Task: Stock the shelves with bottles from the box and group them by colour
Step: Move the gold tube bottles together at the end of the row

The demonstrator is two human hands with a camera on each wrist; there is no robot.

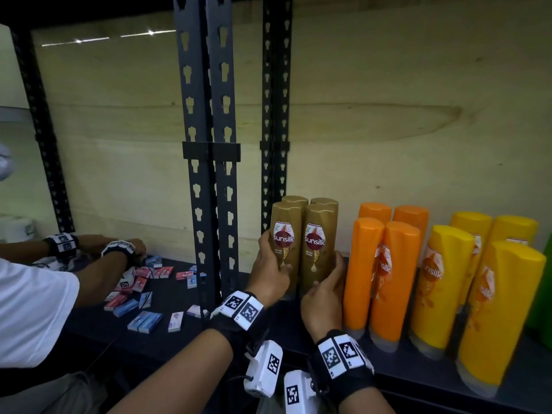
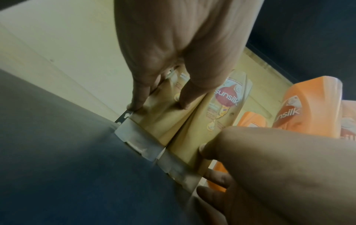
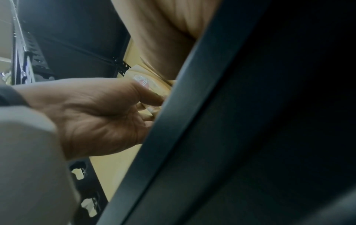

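Nearest the viewer, the front edge of the dark shelf is crossed by both wrists. The left hand is wrapped round the left front gold bottle, fingers curled behind its far side and the thumb laid across the label. The right hand is cupped against the lower part of the right front gold bottle; its fingers are mostly hidden behind the bottle, so how far they curl cannot be told for certain, though a grip is suggested by the thumb on the front.

The two front bottles are stood upright, touching each other, directly before two more gold bottles in the back row. The step in hand appears to be the squaring of this pair into a tidy block. It is best done by both bottles being slid together along the shelf, not lifted, pressure being kept low near the bases so that the tall bottles are not tipped. Labels should be left facing forward.

Just beside, to the right, the orange bottles are stood, and beyond them the yellow bottles. A small gap should be kept so that the orange row is not knocked by the right hand when it is released.

Farther left, past the black upright post, small boxes are handled by another person.
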